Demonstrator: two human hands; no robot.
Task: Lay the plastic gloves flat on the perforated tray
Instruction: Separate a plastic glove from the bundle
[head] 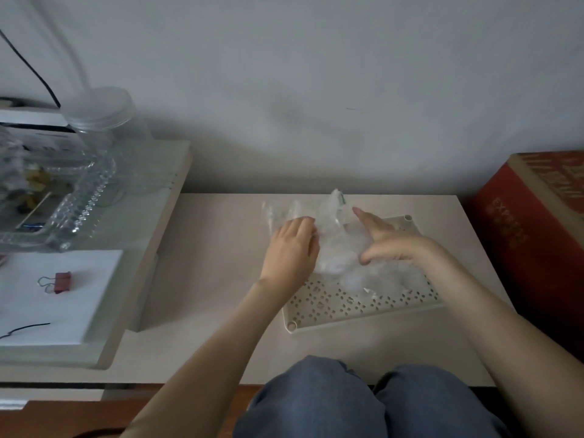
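- Plastic gloves (331,248), clear and crumpled, lay heaped on the far half of the perforated tray (347,308); the film spilled past the tray's far-left corner onto the table (215,279). Not flat; one bunched end stood up at the far edge.
- Left hand (290,251), back up, sat on the left side of the heap, fingers curled down and gripping the film.
- Right hand (388,245) was on the right side of the heap, forefinger straight and pointing to the far edge, thumb and other fingers curled, pinching the plastic.
- Tray: cream, holes showing along its near edge, a round peg hole at the near-left corner; it sat toward the table's right edge, slightly askew.
- Knees in blue jeans (347,399) at the table's near edge.
- Red box (531,229) stood off the table's right edge.
- Left of the table, a higher shelf (151,235) carried a glass dish (72,203), a clear jar (101,112), and white paper (38,311) with a red binder clip (61,282).
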